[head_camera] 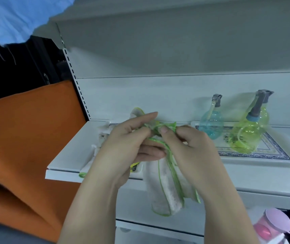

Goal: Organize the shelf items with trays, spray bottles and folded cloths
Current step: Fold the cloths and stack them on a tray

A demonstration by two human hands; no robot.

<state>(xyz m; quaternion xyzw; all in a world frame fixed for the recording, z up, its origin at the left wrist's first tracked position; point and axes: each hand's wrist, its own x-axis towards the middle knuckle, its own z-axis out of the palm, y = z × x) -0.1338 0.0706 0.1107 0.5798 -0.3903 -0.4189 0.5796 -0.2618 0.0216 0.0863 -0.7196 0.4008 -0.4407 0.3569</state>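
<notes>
Cloth (pixel 168 187) pinched between both hands' fingers (pixel 165 129)

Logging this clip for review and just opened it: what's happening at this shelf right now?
A person is working a white cloth with green edging in both hands: the left hand and right hand pinch its upper edge while the rest hangs past the shelf front. More cloths lie on a tray behind the hands. To the right, a blue spray bottle and a yellow-green spray bottle stand on a patterned tray.
</notes>
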